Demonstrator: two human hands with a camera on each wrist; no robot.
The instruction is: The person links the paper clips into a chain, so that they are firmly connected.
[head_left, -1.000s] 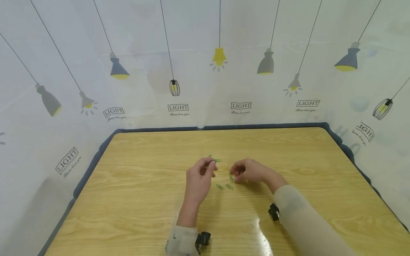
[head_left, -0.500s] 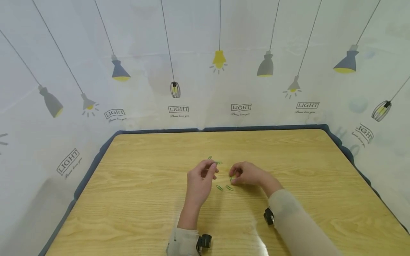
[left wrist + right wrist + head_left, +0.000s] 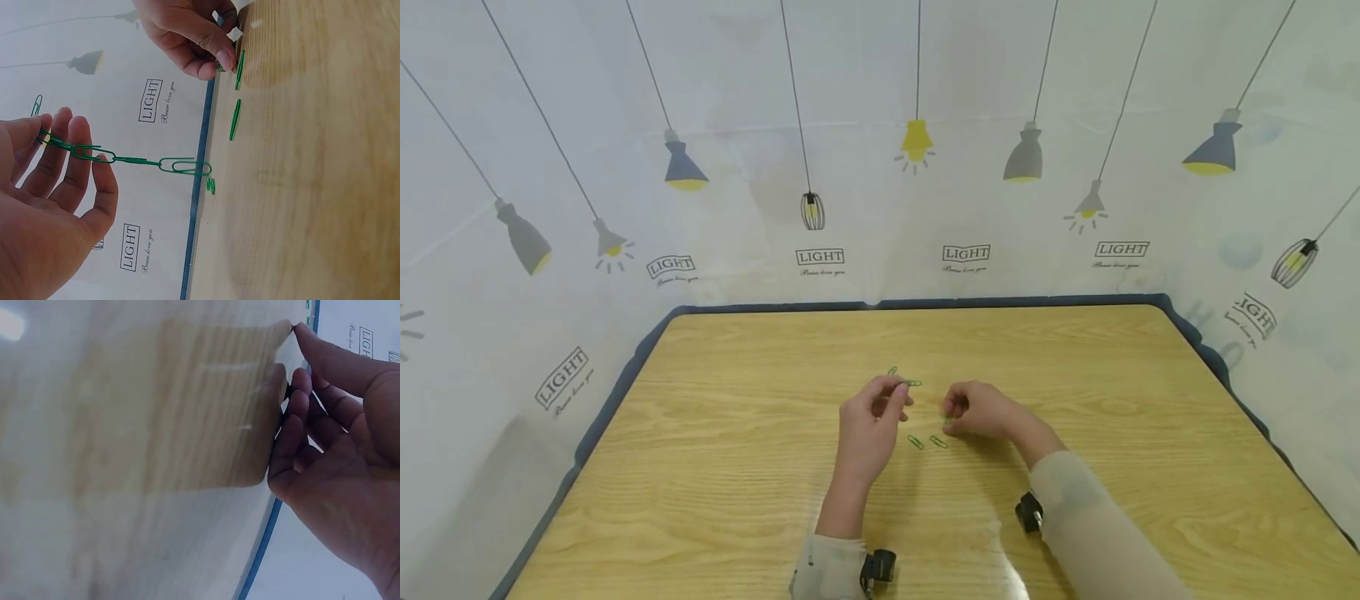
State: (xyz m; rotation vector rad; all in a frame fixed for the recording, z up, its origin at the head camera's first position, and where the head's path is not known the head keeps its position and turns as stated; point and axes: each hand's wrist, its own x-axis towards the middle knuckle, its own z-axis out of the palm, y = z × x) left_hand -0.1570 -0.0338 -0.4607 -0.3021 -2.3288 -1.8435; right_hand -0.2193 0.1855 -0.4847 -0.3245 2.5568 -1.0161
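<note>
My left hand (image 3: 868, 421) pinches a chain of linked green paper clips (image 3: 131, 160) between thumb and forefinger. In the left wrist view the chain hangs past the other fingers, and one clip end (image 3: 37, 105) pokes out behind the thumb. My right hand (image 3: 985, 410) is low at the table, its thumb and forefinger around a green paper clip (image 3: 947, 422). The fingers hide most of that clip, and it does not show in the right wrist view. Two loose paper clips, one nearer the left hand (image 3: 915, 442) and one nearer the right (image 3: 938, 442), lie between the hands.
The wooden table (image 3: 737, 433) has a dark blue edging (image 3: 775, 307) along its back and sides. Behind it hangs a pale sheet (image 3: 865, 83) printed with lamps. Farther off, a small green clip (image 3: 892, 371) shows beyond the left hand.
My right thumb and forefinger have come around the clip that lay beside them, and it has shifted slightly right with them. The left hand holds the chain almost still.
</note>
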